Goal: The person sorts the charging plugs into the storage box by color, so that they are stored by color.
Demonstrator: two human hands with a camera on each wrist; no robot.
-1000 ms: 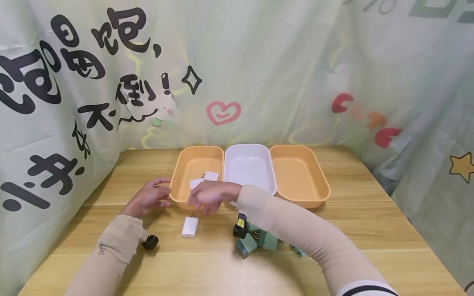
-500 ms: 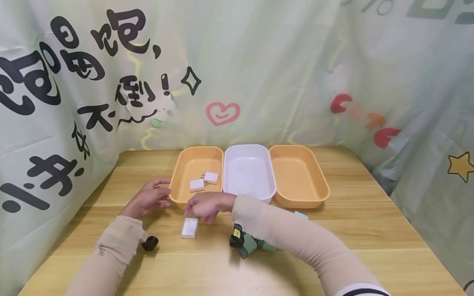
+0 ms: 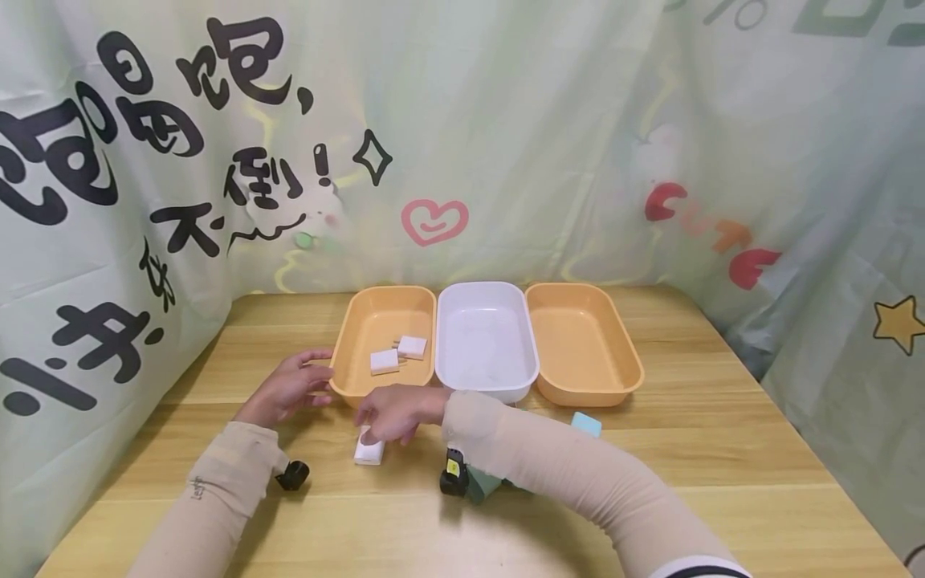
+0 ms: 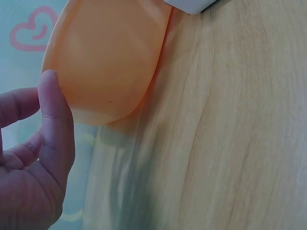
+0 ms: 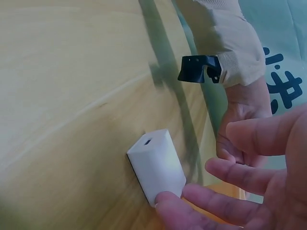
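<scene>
the white adapter point(image 3: 368, 456) is a small block with smooth faces and rounded edges; it lies on the wooden table point(image 3: 347, 522), just in front of the left orange tray point(image 3: 361, 321); the right wrist view shows a dark narrow slot point(image 5: 147, 141) in its end, which in the head view is too small to make out; the head view, on its side, shows two other white adapters point(image 3: 412, 347) with prongs inside that tray, and the white tray point(image 3: 486, 337) beside it; these two adapters do not appear in the left wrist view; the right forearm crosses from lower right, over some green things point(image 3: 482, 484) which it partly hides; the right hand point(image 3: 396, 413) points leftward above the adapter, thumb and fingers apart, loosely bent, the thumb tip at the adapter's far end; how firmly it touches, i cannot tell; the left hand point(image 3: 289, 388) has its fingers spread and relaxed, at the left rim of the orange tray, clamped on nothing.
</scene>
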